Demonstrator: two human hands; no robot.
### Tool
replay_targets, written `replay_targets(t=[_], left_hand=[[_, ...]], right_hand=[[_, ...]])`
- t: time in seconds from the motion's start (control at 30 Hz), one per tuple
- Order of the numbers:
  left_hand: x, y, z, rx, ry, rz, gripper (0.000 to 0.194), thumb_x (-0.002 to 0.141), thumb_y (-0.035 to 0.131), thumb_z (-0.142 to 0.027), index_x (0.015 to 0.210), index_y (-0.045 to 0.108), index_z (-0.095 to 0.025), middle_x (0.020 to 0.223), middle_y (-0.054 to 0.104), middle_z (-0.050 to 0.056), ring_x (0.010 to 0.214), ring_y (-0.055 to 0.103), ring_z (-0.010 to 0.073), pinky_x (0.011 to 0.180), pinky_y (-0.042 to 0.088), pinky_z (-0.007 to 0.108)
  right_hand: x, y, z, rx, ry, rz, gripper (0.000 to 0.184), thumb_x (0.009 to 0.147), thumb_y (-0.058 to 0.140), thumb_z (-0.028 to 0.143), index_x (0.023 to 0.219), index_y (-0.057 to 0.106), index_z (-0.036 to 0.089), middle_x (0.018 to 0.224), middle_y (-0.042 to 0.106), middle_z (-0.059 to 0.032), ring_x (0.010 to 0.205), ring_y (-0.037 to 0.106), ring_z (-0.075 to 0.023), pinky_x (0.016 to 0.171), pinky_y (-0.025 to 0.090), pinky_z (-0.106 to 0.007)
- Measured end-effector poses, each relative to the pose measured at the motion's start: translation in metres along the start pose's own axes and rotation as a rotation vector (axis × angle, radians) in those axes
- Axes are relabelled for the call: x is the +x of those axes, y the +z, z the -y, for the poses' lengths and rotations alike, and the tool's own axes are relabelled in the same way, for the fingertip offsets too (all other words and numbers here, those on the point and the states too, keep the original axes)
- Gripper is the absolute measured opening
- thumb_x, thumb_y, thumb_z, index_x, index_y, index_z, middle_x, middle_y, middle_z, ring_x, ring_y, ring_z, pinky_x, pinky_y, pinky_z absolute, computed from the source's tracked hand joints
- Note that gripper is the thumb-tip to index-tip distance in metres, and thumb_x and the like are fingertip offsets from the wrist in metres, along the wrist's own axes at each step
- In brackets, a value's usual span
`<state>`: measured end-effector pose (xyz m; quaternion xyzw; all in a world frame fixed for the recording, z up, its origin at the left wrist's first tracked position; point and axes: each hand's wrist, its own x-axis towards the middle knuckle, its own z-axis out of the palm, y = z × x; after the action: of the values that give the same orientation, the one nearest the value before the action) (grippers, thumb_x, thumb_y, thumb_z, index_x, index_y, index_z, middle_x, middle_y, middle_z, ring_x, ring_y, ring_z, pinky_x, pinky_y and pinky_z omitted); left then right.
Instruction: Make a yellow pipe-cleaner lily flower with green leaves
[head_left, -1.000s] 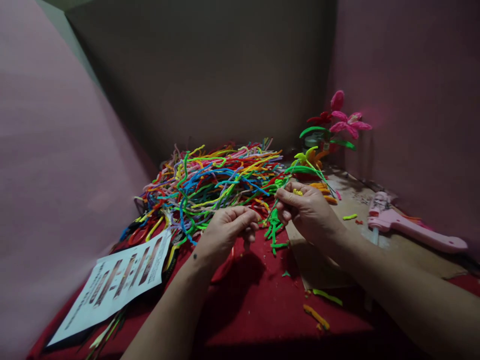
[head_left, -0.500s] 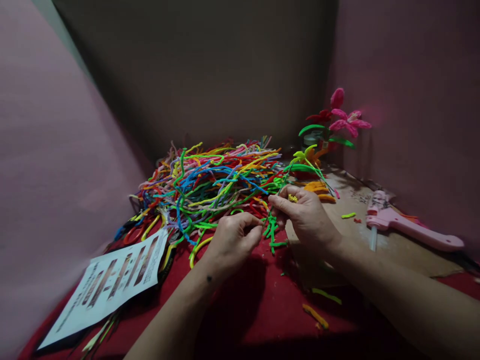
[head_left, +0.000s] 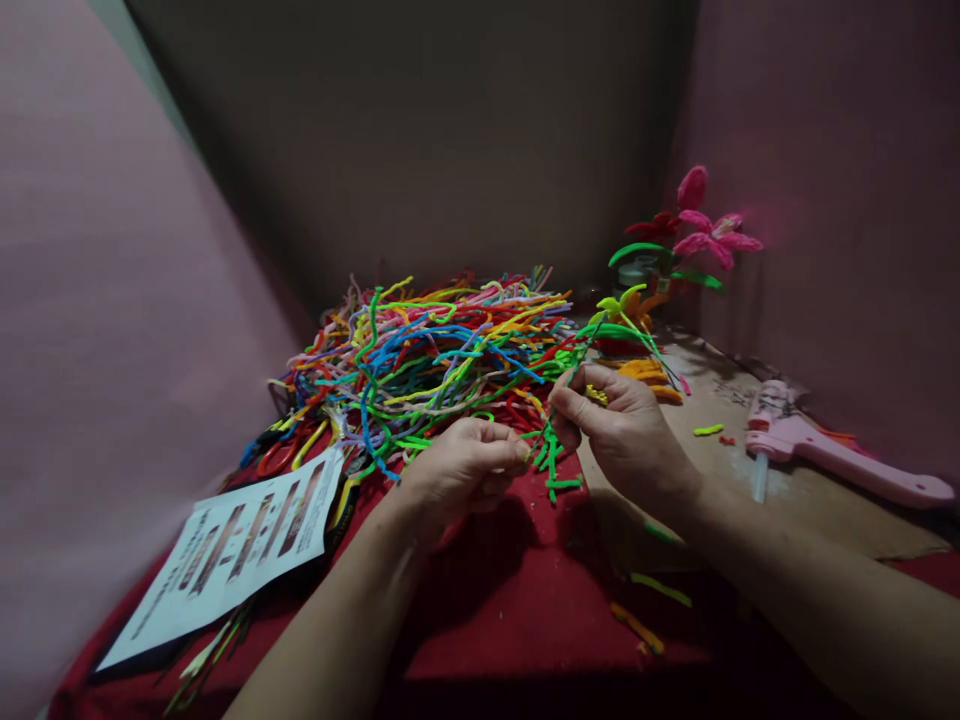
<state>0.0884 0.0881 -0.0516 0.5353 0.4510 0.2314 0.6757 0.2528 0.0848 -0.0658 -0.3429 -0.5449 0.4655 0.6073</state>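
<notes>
A thin dark green stem [head_left: 589, 346], wire-like, runs slantwise through the fingers of my right hand [head_left: 619, 415], which is closed in a pinch on it. Small yellow tips [head_left: 597, 395] show between those fingers; what they belong to is hidden. Lower and to the left, my left hand [head_left: 469, 462] pinches thumb against forefinger at the stem's lower end, where the detail is too small to make out fully. Short green pipe cleaner pieces [head_left: 553, 462] lie just beyond the gap between both hands.
A heap of coloured pipe cleaners [head_left: 442, 350] fills the back. At left are an instruction sheet [head_left: 225, 550] and scissors [head_left: 279, 457]. On the right, a cardboard sheet [head_left: 697, 490] carries a pink glue gun [head_left: 840, 450] and orange petals [head_left: 649, 378]. Pink flowers [head_left: 720, 237] stand behind.
The view has shifted slightly, so most things sit further right. My left hand has turned a little, its fingertips now closer together near the stem's lower end. My right hand keeps its pinch.
</notes>
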Motion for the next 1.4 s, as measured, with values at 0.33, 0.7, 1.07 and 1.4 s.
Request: replay_targets(t=[0.33,0.7,1.07,1.4], left_hand=[[0.005,-0.009,0.006,-0.136,0.04,0.051,0.011,0.069,0.061,-0.019,0.065,0.054,-0.011,0.049,0.036,-0.007,0.037,0.022,0.001,0.033,0.015,0.014],[-0.003,-0.005,0.001,-0.051,0.218,0.037,0.022,0.077,0.059,-0.031,0.071,0.061,-0.01,0.06,0.053,0.0,0.041,0.04,0.003,0.036,0.031,0.015],[-0.008,-0.002,-0.001,0.257,0.241,0.023,0.016,0.075,0.058,-0.028,0.071,0.055,-0.013,0.057,0.048,-0.003,0.043,0.036,0.0032,0.039,0.028,0.016],[-0.007,0.007,0.002,0.175,0.224,-0.105,0.009,0.071,0.055,-0.022,0.067,0.049,-0.016,0.047,0.04,-0.007,0.037,0.033,0.0032,0.034,0.024,0.014]], right_hand=[[0.007,-0.004,0.0,0.31,-0.01,0.022,0.014,0.076,0.063,0.026,0.068,0.053,0.019,0.057,0.048,0.0049,0.047,0.04,-0.0068,0.048,0.032,-0.023],[0.009,-0.007,-0.004,0.307,0.078,0.158,0.016,0.078,0.061,0.028,0.071,0.051,0.017,0.054,0.05,0.0047,0.044,0.042,-0.0068,0.047,0.031,-0.023],[0.004,-0.007,-0.007,0.069,0.063,0.202,0.018,0.081,0.057,0.032,0.073,0.052,0.017,0.055,0.049,0.0045,0.047,0.043,-0.008,0.047,0.033,-0.023],[0.0,-0.002,0.0,-0.004,-0.048,0.113,0.017,0.084,0.053,0.026,0.07,0.051,0.017,0.054,0.046,0.0053,0.049,0.042,-0.0076,0.049,0.034,-0.023]])
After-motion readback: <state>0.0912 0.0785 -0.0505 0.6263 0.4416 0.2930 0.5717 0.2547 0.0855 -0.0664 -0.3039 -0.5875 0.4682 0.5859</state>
